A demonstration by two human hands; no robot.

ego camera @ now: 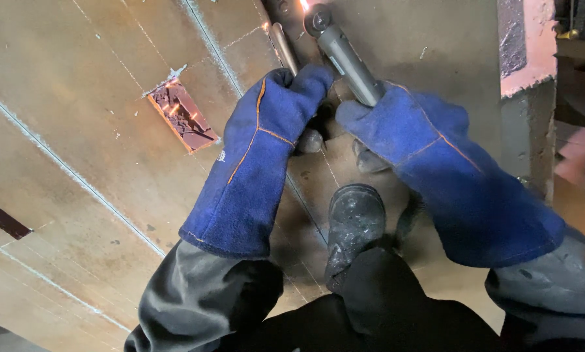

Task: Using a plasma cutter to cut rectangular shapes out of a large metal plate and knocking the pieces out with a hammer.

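Two hands in long blue suede welding gloves are doing the work here, grey sleeves poking out behind the cuffs. Closest to the camera, a scuffed black work boot (354, 221) is planted on the rusty brown steel plate (97, 163), right between the forearms. A bit further out, the left hand (276, 114) is wrapped shut around the slim metal side handle (284, 47) of the tool, and the right hand (396, 120) is clamped tight around the grey cylindrical body of the angle grinder (344, 52). Both grips are fully closed on it, hands just beside each other. The grinder is angling up and away, its round head sitting at the far top edge of the view, touching the plate and throwing bright orange sparks there. Off to the left, a small rectangular cut-out (180, 116) in the plate is catching a few glowing specks, with pale chalky lines running diagonally across the steel.
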